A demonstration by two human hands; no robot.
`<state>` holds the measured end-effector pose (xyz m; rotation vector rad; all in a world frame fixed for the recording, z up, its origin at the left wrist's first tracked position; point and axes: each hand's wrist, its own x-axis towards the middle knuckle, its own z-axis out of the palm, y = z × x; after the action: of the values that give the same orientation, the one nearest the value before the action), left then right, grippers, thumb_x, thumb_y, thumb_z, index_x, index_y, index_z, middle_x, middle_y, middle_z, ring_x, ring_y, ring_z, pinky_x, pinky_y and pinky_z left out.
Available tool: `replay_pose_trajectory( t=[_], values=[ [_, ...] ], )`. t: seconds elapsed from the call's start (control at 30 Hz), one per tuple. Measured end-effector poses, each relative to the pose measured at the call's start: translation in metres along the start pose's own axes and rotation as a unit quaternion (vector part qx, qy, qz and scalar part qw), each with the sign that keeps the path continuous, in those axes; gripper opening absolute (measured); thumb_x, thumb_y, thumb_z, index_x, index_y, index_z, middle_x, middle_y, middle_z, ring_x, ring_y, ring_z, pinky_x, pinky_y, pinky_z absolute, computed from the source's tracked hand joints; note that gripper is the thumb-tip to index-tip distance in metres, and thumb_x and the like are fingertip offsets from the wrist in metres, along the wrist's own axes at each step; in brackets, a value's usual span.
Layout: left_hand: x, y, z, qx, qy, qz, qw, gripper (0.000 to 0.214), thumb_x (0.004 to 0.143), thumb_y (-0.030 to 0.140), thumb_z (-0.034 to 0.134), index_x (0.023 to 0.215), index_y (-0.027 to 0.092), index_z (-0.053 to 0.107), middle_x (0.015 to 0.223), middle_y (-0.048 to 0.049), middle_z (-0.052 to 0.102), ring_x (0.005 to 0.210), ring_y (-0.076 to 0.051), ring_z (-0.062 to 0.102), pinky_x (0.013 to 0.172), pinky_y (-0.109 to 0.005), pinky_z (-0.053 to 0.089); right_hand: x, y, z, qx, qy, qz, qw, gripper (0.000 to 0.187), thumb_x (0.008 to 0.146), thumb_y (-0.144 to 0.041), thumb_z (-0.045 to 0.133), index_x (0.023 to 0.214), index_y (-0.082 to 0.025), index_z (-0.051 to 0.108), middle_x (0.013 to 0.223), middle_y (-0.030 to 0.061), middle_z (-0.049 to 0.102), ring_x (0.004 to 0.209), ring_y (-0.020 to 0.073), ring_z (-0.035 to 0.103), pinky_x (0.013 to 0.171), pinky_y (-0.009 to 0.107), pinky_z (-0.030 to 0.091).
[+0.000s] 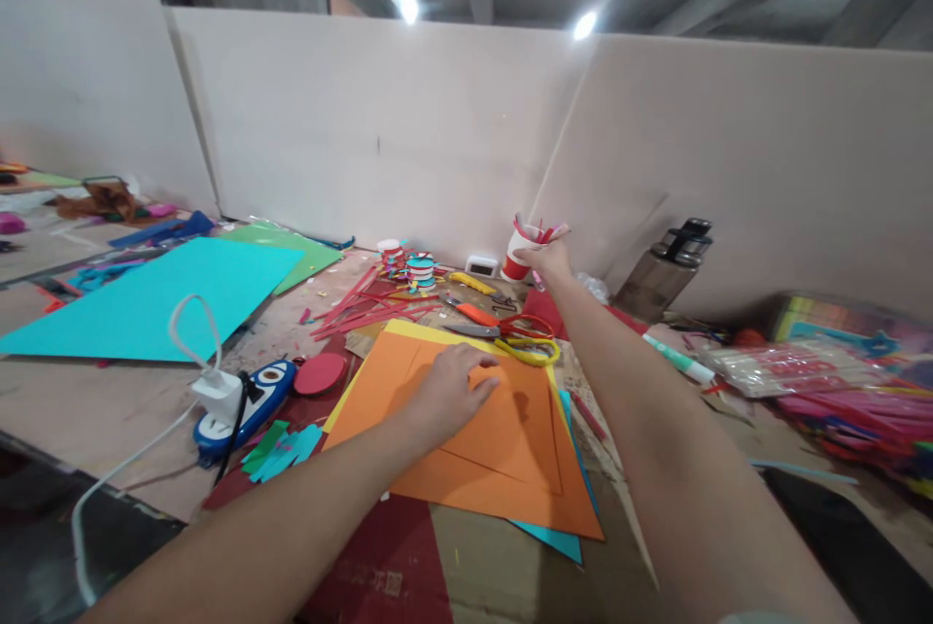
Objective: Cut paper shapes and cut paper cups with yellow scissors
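My left hand (456, 394) is over a sheet of orange paper (510, 483), palm down, fingers loosely curved and apart, with nothing held. Thin lines are drawn on the orange sheet; yellow and blue sheets show beneath it. My right arm stretches to the back wall, where my right hand (550, 257) is closed around the side of a red-and-white paper cup (516, 260) holding several red and pink sticks or pens. Yellow-handled scissors (529, 350) lie at the orange sheet's far edge, beside an orange-handled tool (477, 314).
Left are a big turquoise sheet (167, 298), a blue power strip (266, 400) with a white plug, and a red disc (319, 374). Red strips (364, 308) and a small white clock (481, 265) lie behind. Right are a bottle (660, 269), plastic-wrapped supplies (802, 366) and a black phone-like slab (846, 537).
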<state>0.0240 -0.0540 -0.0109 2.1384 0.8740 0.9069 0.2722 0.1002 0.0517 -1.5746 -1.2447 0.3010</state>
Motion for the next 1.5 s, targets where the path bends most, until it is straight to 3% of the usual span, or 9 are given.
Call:
replay_pose_trajectory(
  t=[0.13,0.27,0.4,0.5,0.63,0.83,1.23,1.37,1.5],
  values=[
    [0.011,-0.008,-0.008,-0.039,0.097,-0.016,0.994,0.031,0.081,0.025,0.064,0.11,0.019,0.058,0.111,-0.0071,0.062,0.106,-0.02,0.057,0.095,-0.036,0.044,-0.024,-0.031,-0.005,0.081,-0.068,0.01,0.994,0.038,0.07,-0.015,0.07,0.106,-0.011,0.064,0.106,0.0105,0.071,0.091,0.0187,0.067,0.08,0.03,0.054],
    [0.022,-0.014,-0.016,-0.064,0.21,-0.052,0.974,0.062,0.072,0.037,0.074,0.125,0.019,0.047,0.127,-0.0121,0.051,0.119,-0.023,0.05,0.102,-0.037,0.04,-0.077,-0.061,-0.007,0.174,-0.187,0.016,0.967,0.03,0.064,-0.016,0.074,0.093,-0.018,0.066,0.101,0.0064,0.073,0.093,0.0214,0.068,0.083,0.034,0.054],
    [0.028,-0.017,-0.024,-0.132,0.227,-0.02,0.965,0.081,0.066,0.043,0.078,0.134,0.02,0.041,0.139,-0.0143,0.044,0.125,-0.025,0.047,0.101,-0.037,0.04,-0.133,-0.081,-0.007,0.208,-0.292,-0.001,0.934,0.042,0.062,-0.021,0.076,0.102,-0.019,0.066,0.104,0.0046,0.072,0.097,0.0211,0.066,0.089,0.035,0.052],
    [0.026,-0.014,-0.026,-0.19,0.192,0.025,0.963,0.071,0.069,0.04,0.076,0.13,0.02,0.046,0.124,-0.012,0.058,0.111,-0.022,0.057,0.095,-0.036,0.045,-0.161,-0.089,-0.006,0.228,-0.333,0.025,0.914,0.041,0.058,-0.023,0.078,0.097,-0.018,0.067,0.098,0.0051,0.073,0.091,0.0214,0.067,0.085,0.035,0.053],
    [0.021,-0.007,-0.026,-0.221,0.169,0.04,0.96,0.064,0.069,0.039,0.077,0.124,0.02,0.051,0.108,-0.0086,0.067,0.097,-0.02,0.063,0.087,-0.034,0.049,-0.177,-0.1,-0.008,0.219,-0.305,0.047,0.926,0.041,0.052,-0.026,0.081,0.088,-0.017,0.066,0.091,0.0054,0.073,0.092,0.023,0.066,0.08,0.033,0.053],
    [0.017,0.001,-0.029,-0.201,0.163,0.008,0.966,0.058,0.067,0.036,0.079,0.117,0.02,0.055,0.108,-0.0071,0.067,0.099,-0.022,0.063,0.087,-0.034,0.049,-0.181,-0.107,-0.011,0.16,-0.238,-0.023,0.958,0.035,0.057,-0.028,0.077,0.089,-0.018,0.064,0.091,0.0036,0.072,0.09,0.0204,0.066,0.08,0.031,0.052],
    [0.013,0.005,-0.034,-0.175,0.147,-0.015,0.973,0.056,0.066,0.039,0.079,0.113,0.017,0.057,0.102,-0.0076,0.068,0.092,-0.022,0.064,0.082,-0.033,0.049,-0.185,-0.106,-0.008,0.162,-0.187,-0.055,0.967,0.04,0.065,-0.034,0.072,0.099,-0.017,0.061,0.102,0.0064,0.071,0.096,0.0215,0.066,0.086,0.034,0.052],
    [0.01,0.001,-0.028,-0.216,0.138,-0.039,0.966,0.05,0.063,0.04,0.08,0.103,0.018,0.059,0.097,-0.0077,0.07,0.088,-0.021,0.065,0.079,-0.032,0.05,-0.167,-0.106,-0.017,0.182,-0.157,-0.016,0.971,0.036,0.064,-0.034,0.074,0.094,-0.018,0.06,0.099,0.0077,0.071,0.093,0.0237,0.067,0.081,0.036,0.055],
    [0.009,-0.005,-0.016,-0.24,0.139,-0.094,0.956,0.052,0.061,0.036,0.081,0.102,0.016,0.056,0.1,-0.0095,0.068,0.088,-0.019,0.063,0.079,-0.032,0.05,-0.122,-0.097,-0.027,0.218,-0.064,-0.001,0.974,0.035,0.067,-0.031,0.072,0.096,-0.019,0.057,0.102,0.0072,0.07,0.093,0.0229,0.067,0.079,0.036,0.056]
  ],
)
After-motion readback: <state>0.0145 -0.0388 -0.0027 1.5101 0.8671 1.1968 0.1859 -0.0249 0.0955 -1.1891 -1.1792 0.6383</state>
